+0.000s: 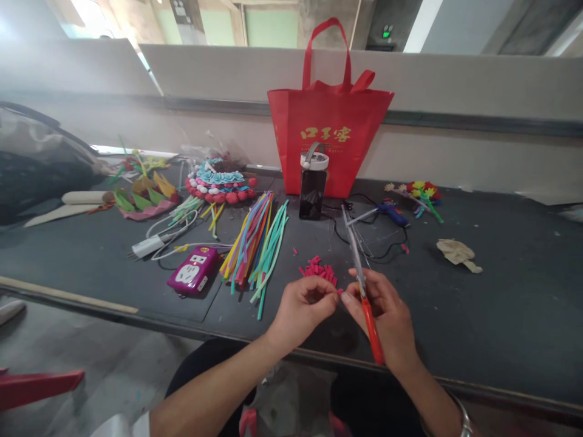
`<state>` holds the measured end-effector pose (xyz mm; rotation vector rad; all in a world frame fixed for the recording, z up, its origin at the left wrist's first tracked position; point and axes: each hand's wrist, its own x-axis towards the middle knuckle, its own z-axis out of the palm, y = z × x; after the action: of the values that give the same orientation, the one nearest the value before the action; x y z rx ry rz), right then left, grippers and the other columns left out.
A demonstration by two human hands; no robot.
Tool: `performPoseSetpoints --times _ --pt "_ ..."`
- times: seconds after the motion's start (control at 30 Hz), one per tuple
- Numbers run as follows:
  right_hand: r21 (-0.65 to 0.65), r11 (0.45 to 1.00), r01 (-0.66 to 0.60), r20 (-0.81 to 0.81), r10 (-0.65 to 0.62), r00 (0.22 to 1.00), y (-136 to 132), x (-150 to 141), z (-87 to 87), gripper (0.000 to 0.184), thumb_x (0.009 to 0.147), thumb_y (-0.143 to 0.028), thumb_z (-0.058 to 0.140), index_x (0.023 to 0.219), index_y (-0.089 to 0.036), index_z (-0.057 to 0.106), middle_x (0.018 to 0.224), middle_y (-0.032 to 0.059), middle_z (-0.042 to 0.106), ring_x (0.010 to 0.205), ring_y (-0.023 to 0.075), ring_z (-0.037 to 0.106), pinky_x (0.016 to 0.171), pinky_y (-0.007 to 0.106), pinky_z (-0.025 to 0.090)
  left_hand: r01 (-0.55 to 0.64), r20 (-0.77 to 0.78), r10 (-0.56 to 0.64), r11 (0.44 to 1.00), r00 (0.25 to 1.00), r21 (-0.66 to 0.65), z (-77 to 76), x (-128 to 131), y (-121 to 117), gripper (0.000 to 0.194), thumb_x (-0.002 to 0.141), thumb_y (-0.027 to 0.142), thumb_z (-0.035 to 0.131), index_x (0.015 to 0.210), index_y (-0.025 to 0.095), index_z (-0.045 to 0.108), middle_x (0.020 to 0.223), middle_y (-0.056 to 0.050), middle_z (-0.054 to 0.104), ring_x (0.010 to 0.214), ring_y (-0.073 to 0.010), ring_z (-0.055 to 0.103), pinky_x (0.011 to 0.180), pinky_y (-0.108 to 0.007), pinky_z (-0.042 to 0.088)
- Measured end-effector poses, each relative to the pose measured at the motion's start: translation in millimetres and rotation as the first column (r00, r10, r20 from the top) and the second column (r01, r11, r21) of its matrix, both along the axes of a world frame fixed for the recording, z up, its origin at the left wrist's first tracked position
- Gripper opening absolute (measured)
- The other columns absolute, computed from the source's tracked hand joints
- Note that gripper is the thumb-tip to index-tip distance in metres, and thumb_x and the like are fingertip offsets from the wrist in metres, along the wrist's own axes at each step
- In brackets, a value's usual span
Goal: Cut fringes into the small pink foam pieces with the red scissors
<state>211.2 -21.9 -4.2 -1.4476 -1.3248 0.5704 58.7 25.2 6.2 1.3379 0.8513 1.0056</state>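
My left hand (303, 309) is closed in a pinch, thumb against forefinger, on a small red-pink piece (339, 291). My right hand (389, 318) holds a pair of scissors (373, 334) with orange-red handles, its blades pointing away from me. The right thumb and fingertips come close to the same small piece; whether they also grip it I cannot tell. Just beyond my left fingers lies a heap of short red-pink cut pieces (316, 268). A blue glue gun (392, 213) with a black cord rests past the scissors' tips.
Left of my hands lie coloured pipe-cleaner-like strips (248, 243) and a purple power socket (194, 271). A phone (312, 194) leans upright before a red bag (330, 121). Crumpled beige scrap (458, 253) lies right; colourful craft flowers (421, 193) lie at the back.
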Motion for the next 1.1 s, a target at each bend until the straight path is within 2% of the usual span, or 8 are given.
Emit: performPoseSetpoints --times 0.07,0.13,0.2,0.3,0.43,0.63,1.1 --pt "0.056 0.998 0.010 0.149 -0.018 0.989 -1 2 -3.7 0.041 0.080 -0.029 0.066 0.119 -0.025 0.055 0.093 0.0008 0.067 0.076 0.0138 0.065 0.071 0.026 0.055 0.007 0.196 0.025 0.987 0.980 -0.159 2.0 -2 2 0.008 0.073 0.022 0.071 0.073 0.014 0.068 0.063 0.000 0.062 0.057 -0.0100 0.052 0.058 -0.023 0.041" --pt "0.130 0.991 -0.009 0.299 -0.030 0.954 -2 4 -7.5 0.039 0.081 -0.026 0.064 0.118 -0.025 0.054 0.099 0.0025 0.065 0.082 0.0155 0.065 0.076 0.028 0.054 0.024 0.342 0.064 0.969 0.937 -0.248 4.0 -3 3 0.008 0.073 0.021 0.073 0.074 0.015 0.068 0.063 0.000 0.062 0.057 -0.0093 0.053 0.060 -0.022 0.042" --pt "0.182 0.982 -0.052 0.409 -0.027 0.912 -2 6 -11.5 0.039 0.081 -0.022 0.062 0.118 -0.025 0.054 0.103 0.0037 0.064 0.088 0.0174 0.064 0.079 0.031 0.053 0.055 0.441 0.081 0.956 0.894 -0.288 5.5 -4 4 0.008 0.073 0.020 0.073 0.073 0.015 0.068 0.063 0.001 0.062 0.058 -0.0093 0.054 0.062 -0.022 0.043" --pt "0.174 0.980 -0.093 0.483 -0.003 0.876 -3 7 -16.9 0.044 0.077 -0.014 0.060 0.119 -0.026 0.054 0.102 0.0037 0.063 0.087 0.0185 0.062 0.077 0.032 0.052 0.099 0.533 0.085 0.946 0.842 -0.308 6.6 -4 4 0.008 0.072 0.020 0.074 0.075 0.015 0.068 0.062 0.001 0.061 0.059 -0.0095 0.054 0.063 -0.022 0.043" --pt "0.137 0.985 -0.106 0.483 0.027 0.875 -3 7 -19.7 0.050 0.072 -0.009 0.060 0.119 -0.026 0.054 0.094 0.0023 0.062 0.081 0.0181 0.059 0.073 0.032 0.051 0.114 0.557 0.083 0.944 0.827 -0.311 6.6 -4 3 0.010 0.072 0.020 0.075 0.077 0.014 0.070 0.065 0.000 0.064 0.059 -0.0095 0.054 0.063 -0.022 0.043" --pt "0.140 0.985 -0.105 0.481 0.025 0.877 -4 6 -20.4 0.051 0.072 -0.008 0.060 0.119 -0.027 0.055 0.091 0.0009 0.062 0.075 0.0162 0.058 0.071 0.031 0.050 0.126 0.574 0.079 0.943 0.815 -0.309 7.3 -4 2 0.009 0.072 0.020 0.075 0.077 0.013 0.070 0.065 -0.001 0.064 0.059 -0.0097 0.055 0.062 -0.023 0.044" --pt "0.147 0.985 -0.089 0.488 0.006 0.873 -7 3 -20.5 0.046 0.075 -0.013 0.060 0.118 -0.027 0.056 0.097 0.0019 0.066 0.073 0.0151 0.063 0.068 0.028 0.053 0.171 0.603 0.082 0.921 0.794 -0.351 2.7 -3 3 0.009 0.074 0.018 0.073 0.079 0.013 0.068 0.070 -0.002 0.065 0.061 -0.0095 0.056 0.064 -0.024 0.045"
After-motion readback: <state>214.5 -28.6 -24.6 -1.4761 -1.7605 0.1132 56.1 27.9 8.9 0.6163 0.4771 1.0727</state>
